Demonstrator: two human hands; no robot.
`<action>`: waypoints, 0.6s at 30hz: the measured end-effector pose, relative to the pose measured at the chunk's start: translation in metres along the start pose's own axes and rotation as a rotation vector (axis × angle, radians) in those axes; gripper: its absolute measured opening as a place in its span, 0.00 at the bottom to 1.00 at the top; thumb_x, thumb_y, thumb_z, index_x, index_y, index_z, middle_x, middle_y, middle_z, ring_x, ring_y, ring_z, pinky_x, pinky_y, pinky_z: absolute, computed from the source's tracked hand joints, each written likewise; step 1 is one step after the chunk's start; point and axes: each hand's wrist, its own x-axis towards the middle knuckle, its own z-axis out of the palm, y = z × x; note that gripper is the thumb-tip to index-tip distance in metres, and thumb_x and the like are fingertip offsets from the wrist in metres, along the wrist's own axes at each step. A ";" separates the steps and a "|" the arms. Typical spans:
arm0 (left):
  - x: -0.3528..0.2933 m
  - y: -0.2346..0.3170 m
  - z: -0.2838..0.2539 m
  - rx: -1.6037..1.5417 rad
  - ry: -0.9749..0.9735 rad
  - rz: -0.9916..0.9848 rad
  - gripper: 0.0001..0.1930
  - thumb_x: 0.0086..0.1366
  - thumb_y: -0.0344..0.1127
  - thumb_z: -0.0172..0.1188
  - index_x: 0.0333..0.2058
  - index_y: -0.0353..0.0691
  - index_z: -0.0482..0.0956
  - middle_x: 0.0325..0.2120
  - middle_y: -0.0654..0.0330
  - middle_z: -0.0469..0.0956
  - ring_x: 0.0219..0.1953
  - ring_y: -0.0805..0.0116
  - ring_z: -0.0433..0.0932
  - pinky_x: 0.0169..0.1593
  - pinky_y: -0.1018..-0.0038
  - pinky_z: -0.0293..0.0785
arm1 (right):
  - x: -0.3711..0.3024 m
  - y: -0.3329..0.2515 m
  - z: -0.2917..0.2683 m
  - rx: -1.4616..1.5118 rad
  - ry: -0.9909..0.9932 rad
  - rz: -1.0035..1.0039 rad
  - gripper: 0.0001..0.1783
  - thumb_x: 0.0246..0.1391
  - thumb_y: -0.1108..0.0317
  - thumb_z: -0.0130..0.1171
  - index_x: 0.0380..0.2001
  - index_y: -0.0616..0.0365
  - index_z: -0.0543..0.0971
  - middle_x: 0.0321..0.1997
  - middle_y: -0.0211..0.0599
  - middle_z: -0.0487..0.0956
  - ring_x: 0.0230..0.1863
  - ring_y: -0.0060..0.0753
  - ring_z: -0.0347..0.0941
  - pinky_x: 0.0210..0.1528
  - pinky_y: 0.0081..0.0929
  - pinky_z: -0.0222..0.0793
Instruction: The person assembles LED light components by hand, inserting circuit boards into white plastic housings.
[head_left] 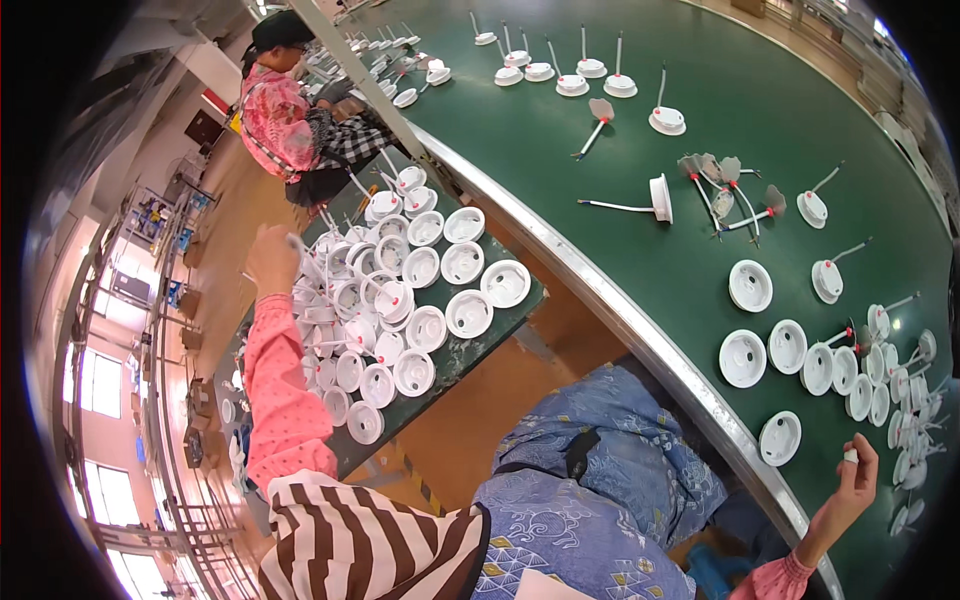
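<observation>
My left hand is at the far left edge of a heap of round white lamp housings. Its fingers are curled round what looks like a white cable, partly hidden by the hand. Many housings in the heap face up like shallow cups; some carry white cables and red connectors. My right hand hovers by the near edge of the green work surface, fingers apart and partly bent, with a white wrap on one finger. It seems to hold nothing. Left of it lies a single white housing, apart from the hand.
The heap rests on a small dark green side table. A metal rail edges the long green work surface. On it stand several cabled housings and a cluster of grey discs with wires. A co-worker sits beyond a post.
</observation>
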 end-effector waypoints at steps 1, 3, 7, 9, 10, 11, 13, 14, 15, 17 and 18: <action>0.002 -0.014 0.014 -0.021 -0.059 -0.002 0.15 0.59 0.31 0.61 0.45 0.48 0.85 0.44 0.49 0.80 0.44 0.45 0.81 0.43 0.52 0.78 | 0.000 0.002 -0.005 -0.007 0.022 0.004 0.17 0.61 0.77 0.53 0.53 0.65 0.80 0.47 0.30 0.80 0.49 0.21 0.73 0.44 0.18 0.63; 0.006 -0.008 0.038 -0.042 -0.220 -0.022 0.19 0.59 0.30 0.60 0.50 0.48 0.83 0.49 0.47 0.80 0.49 0.43 0.80 0.49 0.52 0.77 | -0.004 0.001 -0.021 -0.056 0.071 -0.025 0.16 0.62 0.76 0.54 0.51 0.65 0.81 0.48 0.30 0.80 0.48 0.21 0.75 0.43 0.18 0.64; 0.001 -0.036 0.078 -0.334 -0.530 0.301 0.27 0.73 0.48 0.59 0.68 0.53 0.69 0.59 0.48 0.78 0.56 0.50 0.80 0.66 0.52 0.67 | -0.010 -0.008 -0.013 -0.133 0.133 -0.014 0.17 0.55 0.79 0.57 0.48 0.63 0.84 0.46 0.32 0.83 0.45 0.22 0.77 0.46 0.20 0.70; 0.027 -0.025 0.037 -0.392 -0.444 0.467 0.27 0.72 0.45 0.58 0.67 0.51 0.70 0.59 0.48 0.78 0.56 0.50 0.79 0.65 0.53 0.68 | 0.011 -0.011 0.016 -0.116 0.073 -0.040 0.15 0.55 0.79 0.58 0.46 0.65 0.84 0.42 0.30 0.83 0.43 0.19 0.76 0.46 0.18 0.71; 0.047 -0.006 0.034 -0.428 -0.359 0.558 0.26 0.71 0.42 0.58 0.66 0.50 0.71 0.58 0.48 0.78 0.56 0.49 0.79 0.65 0.53 0.68 | 0.016 -0.008 0.013 -0.086 0.104 -0.077 0.14 0.55 0.79 0.59 0.45 0.65 0.84 0.40 0.28 0.83 0.41 0.17 0.76 0.46 0.18 0.71; 0.068 0.014 0.032 -0.460 -0.271 0.638 0.26 0.70 0.40 0.58 0.66 0.48 0.71 0.57 0.48 0.79 0.56 0.49 0.79 0.65 0.54 0.68 | 0.021 0.001 0.004 -0.040 0.160 -0.070 0.13 0.56 0.79 0.59 0.44 0.65 0.84 0.38 0.27 0.82 0.41 0.17 0.76 0.45 0.18 0.71; 0.097 0.066 0.022 -0.517 -0.097 0.758 0.25 0.68 0.34 0.58 0.64 0.44 0.73 0.56 0.47 0.79 0.57 0.48 0.78 0.64 0.56 0.69 | 0.031 0.025 -0.029 -0.145 0.332 -0.167 0.14 0.52 0.78 0.62 0.44 0.62 0.83 0.40 0.33 0.83 0.38 0.23 0.79 0.40 0.22 0.74; 0.105 0.084 0.011 -0.531 -0.014 0.793 0.25 0.66 0.32 0.57 0.63 0.43 0.74 0.55 0.47 0.79 0.57 0.47 0.78 0.64 0.56 0.69 | 0.036 0.029 -0.044 -0.240 0.380 -0.126 0.18 0.50 0.76 0.65 0.47 0.60 0.83 0.40 0.35 0.83 0.40 0.27 0.80 0.41 0.25 0.75; 0.107 0.100 0.000 -0.540 0.068 0.815 0.25 0.65 0.29 0.57 0.62 0.41 0.74 0.55 0.47 0.80 0.57 0.47 0.78 0.63 0.57 0.69 | 0.045 0.037 -0.058 -0.322 0.390 -0.124 0.24 0.48 0.73 0.68 0.51 0.57 0.82 0.42 0.37 0.83 0.43 0.30 0.79 0.44 0.28 0.76; 0.094 0.124 -0.023 -0.546 0.224 0.825 0.25 0.63 0.24 0.57 0.60 0.38 0.76 0.53 0.46 0.80 0.57 0.46 0.77 0.63 0.59 0.70 | 0.067 0.053 -0.068 -0.390 0.357 -0.129 0.32 0.44 0.68 0.71 0.57 0.56 0.79 0.49 0.43 0.81 0.50 0.39 0.78 0.53 0.34 0.74; 0.078 0.127 -0.047 -0.541 0.322 0.813 0.25 0.62 0.21 0.56 0.59 0.36 0.77 0.53 0.46 0.80 0.58 0.46 0.77 0.62 0.59 0.70 | 0.079 0.064 -0.074 -0.486 0.319 -0.139 0.38 0.41 0.63 0.72 0.59 0.58 0.77 0.54 0.48 0.80 0.54 0.48 0.77 0.59 0.39 0.71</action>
